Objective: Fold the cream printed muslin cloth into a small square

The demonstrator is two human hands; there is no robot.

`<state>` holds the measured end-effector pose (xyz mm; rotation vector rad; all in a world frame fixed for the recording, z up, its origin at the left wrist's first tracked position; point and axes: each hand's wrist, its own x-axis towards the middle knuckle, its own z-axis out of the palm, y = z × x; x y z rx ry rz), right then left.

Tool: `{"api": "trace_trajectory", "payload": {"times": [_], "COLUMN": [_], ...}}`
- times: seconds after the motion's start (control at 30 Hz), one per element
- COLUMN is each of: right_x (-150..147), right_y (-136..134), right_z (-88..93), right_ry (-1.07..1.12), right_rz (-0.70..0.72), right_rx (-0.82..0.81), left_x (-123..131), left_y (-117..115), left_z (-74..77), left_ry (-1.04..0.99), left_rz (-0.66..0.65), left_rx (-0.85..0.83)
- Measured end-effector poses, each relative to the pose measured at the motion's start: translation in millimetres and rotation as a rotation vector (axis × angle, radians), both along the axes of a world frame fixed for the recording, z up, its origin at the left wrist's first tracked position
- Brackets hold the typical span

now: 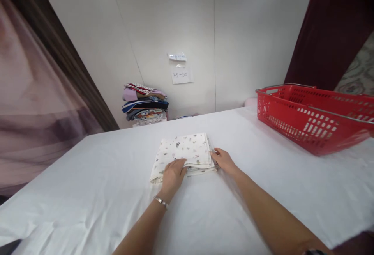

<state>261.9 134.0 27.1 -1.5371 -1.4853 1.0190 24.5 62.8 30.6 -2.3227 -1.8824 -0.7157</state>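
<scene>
A folded white cloth [187, 149] with a small scattered print lies on the white-covered table in front of me. Its layers show along the near and right edges. My left hand [174, 173], with a silver bracelet at the wrist, grips the near edge, fingers on top and thumb by the layers. At the right edge, my right hand [224, 160] pinches the side of the layers; its fingertips are partly hidden by the fold.
A red plastic basket [295, 126] with metal handles stands on the table [96, 177] at right. Beyond the far edge is a stack of folded clothes [145, 105]. A paper sign [181, 75] reading "45-50" hangs on the wall. Curtains [37, 103] border the left.
</scene>
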Motion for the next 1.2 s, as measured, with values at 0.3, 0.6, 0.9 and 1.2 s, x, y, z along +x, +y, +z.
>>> {"api": "trace_trajectory", "payload": {"times": [0.3, 0.6, 0.9, 1.2], "right_x": [-2.3, -4.8, -22.2, -2.8], "right_y": [3.1, -5.2, 0.7, 9.4], "right_z": [-1.2, 12.1, 9.8, 12.7], "right_ry": [0.367, 0.514, 0.268, 0.211], "right_rz": [0.136, 0.218, 0.126, -0.045], "right_rx": [-0.204, -0.376, -0.228, -0.121], "left_x": [4.0, 15.0, 18.5, -4.3], "left_y": [-2.2, -8.2, -12.4, -15.1], "left_z": [-1.5, -3.4, -0.3, 2.6], "left_ry": [-0.150, -0.059, 0.047, 0.108], "left_rz": [0.026, -0.002, -0.034, 0.025], "left_rx": [0.006, 0.095, 0.070, 0.115]}}
